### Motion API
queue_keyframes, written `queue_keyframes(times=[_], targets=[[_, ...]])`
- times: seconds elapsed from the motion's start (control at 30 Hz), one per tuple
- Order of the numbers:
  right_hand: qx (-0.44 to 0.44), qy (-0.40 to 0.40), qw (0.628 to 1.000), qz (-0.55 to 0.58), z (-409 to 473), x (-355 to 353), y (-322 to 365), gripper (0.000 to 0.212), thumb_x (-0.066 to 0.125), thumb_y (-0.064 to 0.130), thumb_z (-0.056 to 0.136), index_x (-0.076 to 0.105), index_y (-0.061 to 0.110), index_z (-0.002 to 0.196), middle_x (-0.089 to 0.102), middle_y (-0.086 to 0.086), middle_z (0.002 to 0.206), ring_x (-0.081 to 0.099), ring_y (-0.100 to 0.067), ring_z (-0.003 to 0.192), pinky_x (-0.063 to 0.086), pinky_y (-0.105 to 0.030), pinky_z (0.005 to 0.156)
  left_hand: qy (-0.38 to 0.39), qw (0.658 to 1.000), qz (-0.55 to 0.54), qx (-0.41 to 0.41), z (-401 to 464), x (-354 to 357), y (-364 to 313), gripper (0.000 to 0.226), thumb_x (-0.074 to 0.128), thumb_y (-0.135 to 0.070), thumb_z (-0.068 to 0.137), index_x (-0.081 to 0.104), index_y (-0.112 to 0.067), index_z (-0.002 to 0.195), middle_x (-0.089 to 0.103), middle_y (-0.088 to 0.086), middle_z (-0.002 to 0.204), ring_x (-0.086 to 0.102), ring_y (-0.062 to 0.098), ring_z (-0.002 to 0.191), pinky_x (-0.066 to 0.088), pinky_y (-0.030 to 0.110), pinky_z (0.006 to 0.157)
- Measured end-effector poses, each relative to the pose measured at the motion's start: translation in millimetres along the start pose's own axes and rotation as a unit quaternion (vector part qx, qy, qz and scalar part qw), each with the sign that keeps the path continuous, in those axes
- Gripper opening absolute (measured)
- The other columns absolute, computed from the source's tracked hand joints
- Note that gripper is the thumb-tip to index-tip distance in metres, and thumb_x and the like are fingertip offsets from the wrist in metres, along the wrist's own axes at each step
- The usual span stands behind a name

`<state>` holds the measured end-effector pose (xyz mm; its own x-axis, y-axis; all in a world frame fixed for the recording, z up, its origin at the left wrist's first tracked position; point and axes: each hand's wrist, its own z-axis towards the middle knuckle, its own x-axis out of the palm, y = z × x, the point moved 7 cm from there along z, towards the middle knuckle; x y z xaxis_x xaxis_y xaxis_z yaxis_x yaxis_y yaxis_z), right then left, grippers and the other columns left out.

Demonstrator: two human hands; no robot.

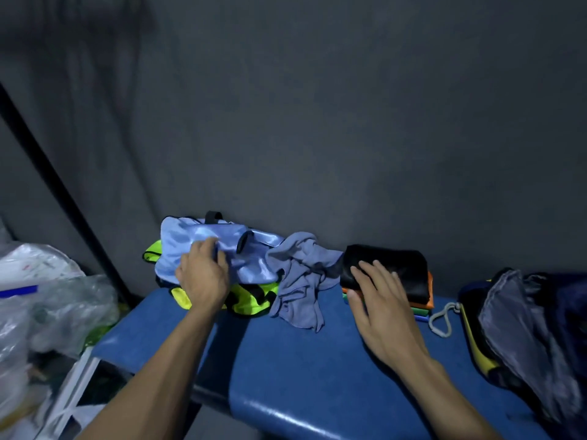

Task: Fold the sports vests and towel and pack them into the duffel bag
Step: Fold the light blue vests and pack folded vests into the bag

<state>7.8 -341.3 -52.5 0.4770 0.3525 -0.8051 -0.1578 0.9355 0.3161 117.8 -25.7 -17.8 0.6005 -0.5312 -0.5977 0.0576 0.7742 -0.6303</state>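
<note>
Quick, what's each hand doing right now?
Left hand: closed, grip on the light blue vest.
Right hand: open, resting flat on the black folded vest atop the stack.

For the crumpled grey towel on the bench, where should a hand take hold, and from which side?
Best guess: pinch the grey towel at its loose lower edge hanging toward the bench front, coming from the near side. That end lies free on bare blue surface, while its far end bunches against the light blue vest and folded stack.

left hand (203, 274) fingers curled — gripping, right hand (378, 296) flat, fingers spread
</note>
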Motion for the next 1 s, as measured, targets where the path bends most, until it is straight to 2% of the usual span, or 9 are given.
queue_keyframes(times=[0.2, 0.27, 0.37, 0.47, 0.53, 0.63, 0.73, 0.87, 1.0], targets=[[0.007, 0.072, 0.960, 0.271, -15.2, -9.5, 44.5, 0.041, 0.052, 0.043, 0.102, 0.049, 0.033, 0.142, 0.050, 0.017, 0.143, 0.056, 0.001, 0.122, 0.048, -0.023, 0.099, -0.076, 0.968, -0.219, 0.093, -21.0, -98.2, -82.1, 0.017, 0.047, -0.001, 0.095, 0.058, -0.011, 0.103, 0.057, 0.001, 0.071, 0.049, 0.008, 0.064, 0.035, 0.028, 0.061], [0.053, 0.116, 0.912, 0.391, -21.1, -8.3, 58.6, 0.058, 0.068, 0.043, 0.094, 0.042, 0.041, 0.145, 0.049, 0.019, 0.145, 0.060, 0.002, 0.119, 0.052, -0.021, 0.094, -0.009, 0.941, -0.305, 0.146, -31.1, -103.9, -106.1, 0.014, 0.051, -0.005, 0.092, 0.062, -0.014, 0.093, 0.061, -0.010, 0.075, 0.052, -0.004, 0.068, 0.040, 0.015, 0.065], [0.043, 0.131, 0.878, 0.458, -27.7, -17.1, 71.0, 0.093, 0.080, 0.057, 0.076, 0.027, 0.051, 0.152, 0.038, 0.029, 0.154, 0.042, 0.007, 0.137, 0.040, -0.021, 0.110, 0.206, 0.856, -0.467, 0.088, -53.3, -83.4, -131.4, 0.005, 0.060, -0.020, 0.088, 0.063, -0.018, 0.084, 0.061, -0.011, 0.073, 0.053, 0.004, 0.068, 0.044, 0.019, 0.063], [0.020, 0.168, 0.861, 0.479, -34.8, -29.5, 80.9, 0.064, 0.084, 0.031, 0.084, 0.055, 0.031, 0.141, 0.060, 0.013, 0.141, 0.054, -0.003, 0.131, 0.043, -0.026, 0.107, 0.310, 0.782, -0.541, -0.018, -80.9, -70.9, -146.2, 0.017, 0.058, -0.011, 0.096, 0.063, -0.014, 0.079, 0.058, 0.004, 0.072, 0.053, 0.013, 0.063, 0.044, 0.027, 0.059], [0.035, 0.155, 0.841, 0.517, -39.6, -45.4, 85.0, 0.013, 0.070, 0.004, 0.091, 0.074, 0.013, 0.099, 0.077, -0.003, 0.101, 0.070, -0.013, 0.096, 0.052, -0.031, 0.089, 0.311, 0.783, -0.537, -0.047, -86.5, -69.8, -148.8, 0.026, 0.057, -0.010, 0.098, 0.064, -0.015, 0.074, 0.057, 0.010, 0.074, 0.052, 0.019, 0.065, 0.041, 0.031, 0.061], [0.142, 0.082, 0.771, 0.616, -41.0, -72.3, 66.9, 0.024, 0.054, -0.004, 0.096, 0.055, 0.005, 0.074, 0.053, -0.007, 0.057, 0.053, -0.017, 0.048, 0.052, -0.034, 0.060, 0.271, 0.846, -0.459, -0.021, -79.3, -67.4, -136.9, 0.032, 0.059, -0.019, 0.100, 0.071, -0.014, 0.071, 0.063, 0.004, 0.075, 0.055, 0.015, 0.070, 0.045, 0.031, 0.064], [0.222, 0.021, 0.652, 0.725, -40.2, -104.4, 40.5, 0.026, 0.047, 0.020, 0.105, 0.051, 0.011, 0.082, 0.032, 0.004, 0.052, 0.029, -0.008, 0.035, 0.035, -0.023, 0.037, 0.317, 0.878, -0.347, 0.090, -85.8, -62.5, -138.4, 0.032, 0.058, -0.035, 0.103, 0.068, -0.013, 0.082, 0.059, -0.002, 0.072, 0.050, 0.008, 0.067, 0.042, 0.030, 0.065], [0.211, -0.030, 0.587, 0.781, -39.1, -133.5, 22.7, 0.030, 0.045, 0.036, 0.103, 0.054, 0.016, 0.082, 0.031, 0.009, 0.053, 0.026, -0.003, 0.035, 0.031, -0.017, 0.037, 0.525, 0.766, -0.316, 0.196, -124.9, -52.6, -154.1, 0.029, 0.073, -0.031, 0.092, 0.065, -0.015, 0.115, 0.072, 0.003, 0.109, 0.066, 0.007, 0.098, 0.053, 0.027, 0.089], [0.203, -0.087, 0.528, 0.820, -41.0, -147.2, 3.1, 0.033, 0.041, 0.041, 0.106, 0.054, 0.020, 0.084, 0.036, 0.009, 0.061, 0.029, -0.003, 0.041, 0.034, -0.014, 0.040, 0.499, 0.788, -0.105, 0.345, -130.0, -33.6, -138.1, 0.038, 0.077, -0.044, 0.084, 0.069, -0.018, 0.110, 0.070, -0.015, 0.099, 0.065, 0.005, 0.088, 0.054, 0.036, 0.081]])
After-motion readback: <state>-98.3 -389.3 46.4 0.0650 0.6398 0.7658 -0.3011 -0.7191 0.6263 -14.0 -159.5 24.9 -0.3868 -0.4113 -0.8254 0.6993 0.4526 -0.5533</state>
